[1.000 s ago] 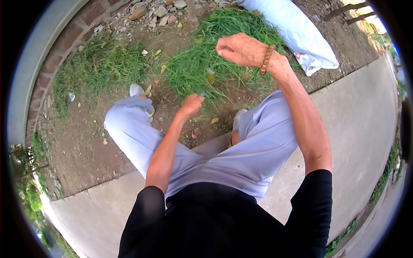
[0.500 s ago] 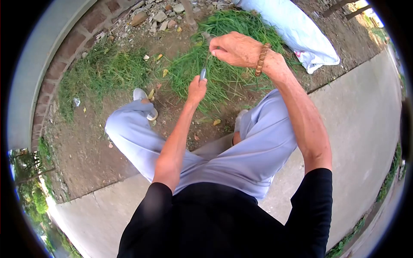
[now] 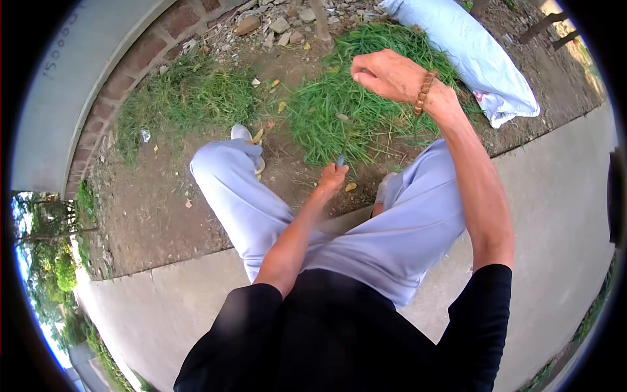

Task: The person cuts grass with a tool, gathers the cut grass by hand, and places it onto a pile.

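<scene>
My left hand (image 3: 334, 178) is closed round the handle of a small tool (image 3: 343, 147), whose thin shaft points up toward the grass and ends in a small head. Beyond it lies a pile of cut green grass (image 3: 326, 111) on the soil. My right hand (image 3: 386, 73), with a beaded bracelet (image 3: 424, 93) at the wrist, is over the upper right part of the pile. Its fingers are curled in, and whatever they hold, if anything, is hidden. The two hands are apart.
A pale blue sack (image 3: 470, 55) lies right of the pile. Looser grass (image 3: 186, 98) spreads at the left, near a brick edging (image 3: 117, 87) and wall. Stones (image 3: 281, 26) and thin trunks stand beyond. Concrete paving (image 3: 542, 189) runs behind my legs (image 3: 241, 189).
My left hand has drawn the tool down toward me, away from my right hand. The tool's head has left the right hand's fingertips. The whole view has shifted a little.
</scene>
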The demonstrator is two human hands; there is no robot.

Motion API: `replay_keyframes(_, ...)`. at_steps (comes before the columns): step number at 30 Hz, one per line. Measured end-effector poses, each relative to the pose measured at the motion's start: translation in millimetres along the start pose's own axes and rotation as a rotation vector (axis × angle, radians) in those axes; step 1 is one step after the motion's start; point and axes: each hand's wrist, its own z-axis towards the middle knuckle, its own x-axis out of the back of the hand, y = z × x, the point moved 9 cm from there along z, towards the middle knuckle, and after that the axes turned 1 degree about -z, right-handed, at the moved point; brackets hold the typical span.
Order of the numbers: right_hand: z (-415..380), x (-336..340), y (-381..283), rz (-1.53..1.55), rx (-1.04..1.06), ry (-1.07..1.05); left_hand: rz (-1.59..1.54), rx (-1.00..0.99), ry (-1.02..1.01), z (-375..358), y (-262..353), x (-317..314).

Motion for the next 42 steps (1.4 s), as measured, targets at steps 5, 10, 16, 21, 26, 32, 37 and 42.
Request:
replay_keyframes(5, 1, 5, -3, 0.002, -0.027, 0.01, -0.321, 0.0, -0.137, -10, 26, -15)
replay_keyframes(10, 10, -3, -6, 0.021, -0.045, -0.023, -0.471, -0.106, -0.191, -22, 72, -13)
replay_keyframes(16, 12, -6, -12, 0.03, -0.033, -0.045, -0.163, -0.415, 0.037, -7, 104, 30)
replay_keyframes(21, 7, -11, -2, -0.016, -0.027, -0.053, 0.406, -0.499, 0.255, 31, 29, 64)
replay_keyframes(26, 2, -12, 5, -0.028, -0.025, -0.062, -0.127, -0.093, -0.024, 11, 7, 46)
replay_keyframes(32, 2, -10, 2, -0.015, -0.011, -0.045, -0.357, -0.157, -0.123, -9, 61, 36)
replay_keyframes(37, 4, -9, -2, 0.013, -0.052, -0.065, -0.309, -0.35, -0.103, -18, 108, 28)
replay_keyframes(42, 4, -13, 0, 0.013, -0.038, -0.059, 0.52, -0.466, 0.214, 16, 88, 35)
